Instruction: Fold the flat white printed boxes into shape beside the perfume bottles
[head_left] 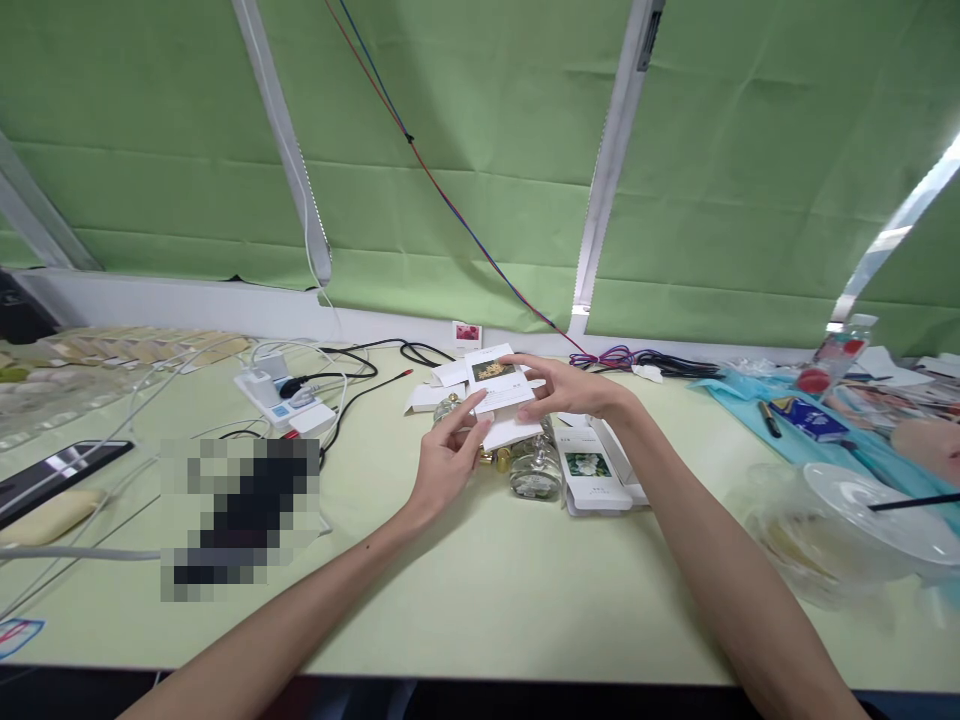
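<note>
Between my two hands is a white box [504,392] with a yellow flower picture, its lower flap sticking out toward me. My left hand [448,452] pinches its lower left side. My right hand [559,388] has its fingers along the right side and upper edge of the same box. Just beneath lies a clear glass bottle [535,472], near gold-coloured caps [501,460]. A second white box [594,470] with a white flower picture lies right of the bottle. More white cardboard [429,397] is behind my left hand.
A power strip [281,405] with plugs and cables stands on the left, near a phone [60,480]. To the right are a lidded plastic container [847,530], blue cloth [739,395] and a clear bottle [844,350]. A small pink-flower card [468,335] stands at the back.
</note>
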